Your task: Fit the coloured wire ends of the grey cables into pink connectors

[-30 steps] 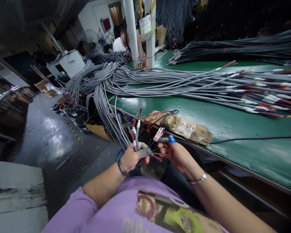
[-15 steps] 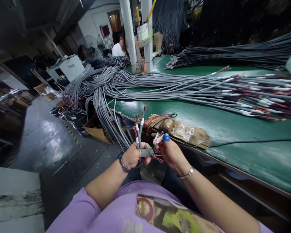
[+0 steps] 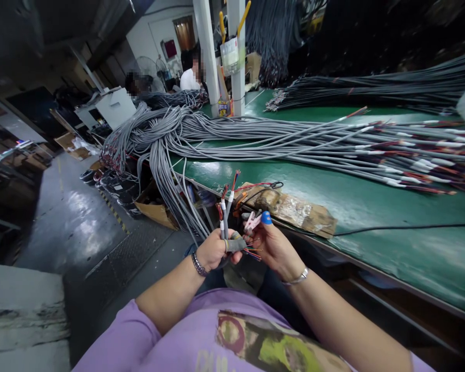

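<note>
My left hand (image 3: 212,250) is closed round several grey cables (image 3: 226,217). Their stripped ends, with white sleeves and coloured cores, stick up above the fist. A grey wrap covers the left thumb. Thin coloured wires (image 3: 253,252) fan out from this hand toward the right. Just beside them, my right hand (image 3: 278,247) pinches a small pale pink tool (image 3: 252,222) shaped like a clothes peg. The right thumb has a blue cover (image 3: 266,217). Whether the tool's jaws touch a wire is too small to tell.
A large bundle of grey cables (image 3: 256,151) lies over the green table (image 3: 403,222) and hangs off its left edge. In front lies a taped cardboard-brown block (image 3: 306,213) with a black cord (image 3: 391,227). Two white posts stand behind; a person (image 3: 189,79) sits beyond.
The upright cable ends in my left hand have shifted slightly right and down. My right hand keeps its pinch on the pink tool, almost in the same spot.
</note>
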Demonstrator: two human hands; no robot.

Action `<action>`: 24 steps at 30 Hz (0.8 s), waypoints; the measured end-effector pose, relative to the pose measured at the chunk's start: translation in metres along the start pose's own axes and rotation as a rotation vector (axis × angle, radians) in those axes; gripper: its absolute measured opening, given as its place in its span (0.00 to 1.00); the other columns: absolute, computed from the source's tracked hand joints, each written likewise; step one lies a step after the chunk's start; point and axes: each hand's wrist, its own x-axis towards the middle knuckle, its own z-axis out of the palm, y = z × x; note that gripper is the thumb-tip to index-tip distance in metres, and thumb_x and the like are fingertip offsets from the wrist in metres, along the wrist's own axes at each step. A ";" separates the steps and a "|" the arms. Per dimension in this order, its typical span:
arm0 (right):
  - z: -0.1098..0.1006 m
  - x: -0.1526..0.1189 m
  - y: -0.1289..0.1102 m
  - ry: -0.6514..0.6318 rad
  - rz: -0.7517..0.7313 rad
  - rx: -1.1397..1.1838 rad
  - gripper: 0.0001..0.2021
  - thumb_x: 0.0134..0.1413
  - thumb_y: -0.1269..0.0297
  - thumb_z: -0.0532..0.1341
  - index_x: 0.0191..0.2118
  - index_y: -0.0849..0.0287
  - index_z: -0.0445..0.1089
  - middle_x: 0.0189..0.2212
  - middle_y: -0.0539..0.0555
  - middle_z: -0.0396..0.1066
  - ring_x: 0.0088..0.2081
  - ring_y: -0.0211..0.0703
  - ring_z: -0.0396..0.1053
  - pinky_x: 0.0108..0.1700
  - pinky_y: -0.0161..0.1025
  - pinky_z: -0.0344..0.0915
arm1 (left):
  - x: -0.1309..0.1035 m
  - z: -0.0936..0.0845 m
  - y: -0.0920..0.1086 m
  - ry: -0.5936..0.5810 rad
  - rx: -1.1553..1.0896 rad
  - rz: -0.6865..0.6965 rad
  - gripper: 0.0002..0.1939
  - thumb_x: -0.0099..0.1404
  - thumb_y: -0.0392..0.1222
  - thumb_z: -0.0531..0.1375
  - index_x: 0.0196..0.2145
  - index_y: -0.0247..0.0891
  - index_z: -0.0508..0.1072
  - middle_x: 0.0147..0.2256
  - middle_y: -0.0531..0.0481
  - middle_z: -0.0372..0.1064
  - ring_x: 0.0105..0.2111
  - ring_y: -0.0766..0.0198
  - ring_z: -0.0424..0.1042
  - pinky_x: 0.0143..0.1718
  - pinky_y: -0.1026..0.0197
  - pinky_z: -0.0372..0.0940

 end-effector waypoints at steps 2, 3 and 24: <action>0.002 0.000 -0.001 0.017 -0.018 0.008 0.18 0.39 0.48 0.70 0.29 0.59 0.74 0.24 0.48 0.72 0.24 0.34 0.66 0.25 0.31 0.67 | -0.001 0.000 0.001 0.007 0.010 0.001 0.21 0.45 0.54 0.68 0.22 0.34 0.67 0.13 0.53 0.64 0.12 0.72 0.59 0.16 0.68 0.47; 0.003 0.000 -0.002 0.026 -0.031 0.008 0.18 0.39 0.49 0.71 0.29 0.59 0.74 0.24 0.48 0.72 0.24 0.34 0.66 0.26 0.31 0.67 | -0.001 0.000 0.002 0.010 0.015 0.004 0.21 0.45 0.54 0.68 0.22 0.34 0.67 0.13 0.53 0.64 0.12 0.72 0.58 0.16 0.68 0.48; 0.003 -0.009 -0.007 -0.074 0.087 -0.040 0.15 0.45 0.51 0.68 0.32 0.58 0.73 0.27 0.51 0.73 0.25 0.36 0.67 0.29 0.34 0.69 | -0.020 0.008 -0.005 0.076 0.049 0.152 0.21 0.51 0.55 0.66 0.20 0.34 0.67 0.15 0.52 0.65 0.14 0.72 0.60 0.19 0.66 0.52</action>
